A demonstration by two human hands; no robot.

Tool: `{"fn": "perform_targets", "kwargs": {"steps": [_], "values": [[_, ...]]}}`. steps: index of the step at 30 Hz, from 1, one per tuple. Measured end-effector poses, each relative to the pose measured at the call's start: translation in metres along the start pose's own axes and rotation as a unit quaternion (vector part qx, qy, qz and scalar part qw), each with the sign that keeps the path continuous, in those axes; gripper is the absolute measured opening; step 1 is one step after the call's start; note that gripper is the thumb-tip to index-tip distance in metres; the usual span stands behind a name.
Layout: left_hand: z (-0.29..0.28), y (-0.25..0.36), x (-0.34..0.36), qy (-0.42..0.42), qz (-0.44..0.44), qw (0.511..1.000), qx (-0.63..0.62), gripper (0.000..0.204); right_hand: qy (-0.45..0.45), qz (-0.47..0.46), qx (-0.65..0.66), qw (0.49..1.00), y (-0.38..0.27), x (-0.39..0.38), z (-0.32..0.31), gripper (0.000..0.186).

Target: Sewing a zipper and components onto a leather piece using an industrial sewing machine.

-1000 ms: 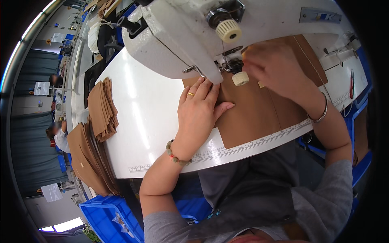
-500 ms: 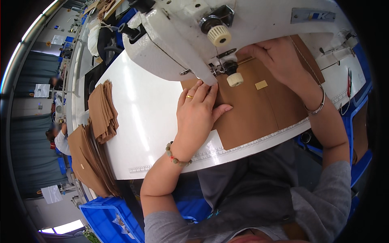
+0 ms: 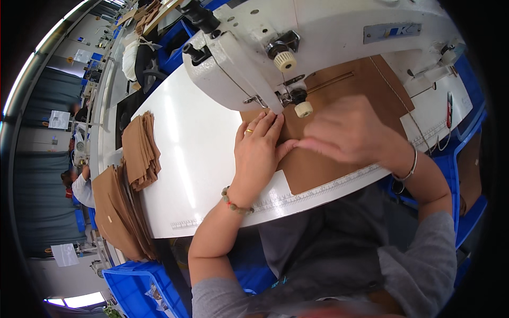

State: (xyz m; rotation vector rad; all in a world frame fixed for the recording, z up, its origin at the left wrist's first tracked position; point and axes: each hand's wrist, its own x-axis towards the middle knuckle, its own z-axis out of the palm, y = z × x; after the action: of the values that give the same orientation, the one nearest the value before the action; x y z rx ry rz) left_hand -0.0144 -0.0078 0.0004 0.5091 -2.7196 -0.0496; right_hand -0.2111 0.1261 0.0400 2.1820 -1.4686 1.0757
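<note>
My left hand (image 3: 256, 150) lies open on a brown flat piece (image 3: 313, 180), its fingertips beside the foot area of a white sewing machine (image 3: 344, 26). The piece spreads under the needle and has a narrow slot-like strip in its upper part. My right hand (image 3: 342, 135), blurred, is over the piece, its fingertips by my left thumb; whether it grips anything cannot be made out. A cream tension knob (image 3: 303, 109) sits just above them.
Two stacks of brown pieces (image 3: 139, 151) (image 3: 116, 212) lie at the table's left. Red-handled snips (image 3: 449, 111) lie at the right. A blue bin (image 3: 132, 286) stands lower left, more bins at the right. Another person (image 3: 79, 188) works at the far left.
My right hand has come down and left from the piece's upper right to beside my left thumb. My left hand stays on the piece. The view has shifted slightly.
</note>
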Motion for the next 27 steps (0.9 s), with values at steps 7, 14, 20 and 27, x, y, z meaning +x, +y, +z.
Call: {"fn": "perform_targets", "kwargs": {"steps": [7, 14, 20, 27], "values": [[-0.007, 0.000, -0.005, 0.003, -0.012, 0.996, -0.092, 0.045, 0.050, 0.129, 0.095, 0.986, -0.080, 0.022, 0.037, 0.095], [-0.019, 0.018, -0.010, 0.008, -0.056, 0.934, -0.353, 0.053, 0.256, 0.197, 0.091, 0.942, -0.088, 0.080, 0.067, 0.106], [-0.025, 0.017, -0.007, 0.041, -0.004, 0.985, -0.166, 0.056, 0.205, 0.191, 0.185, 0.942, -0.099, 0.051, 0.064, 0.059], [-0.023, 0.019, -0.009, 0.019, -0.027, 0.980, -0.198, 0.051, 0.208, 0.169, 0.369, 0.890, -0.109, 0.048, 0.042, 0.048]]}}
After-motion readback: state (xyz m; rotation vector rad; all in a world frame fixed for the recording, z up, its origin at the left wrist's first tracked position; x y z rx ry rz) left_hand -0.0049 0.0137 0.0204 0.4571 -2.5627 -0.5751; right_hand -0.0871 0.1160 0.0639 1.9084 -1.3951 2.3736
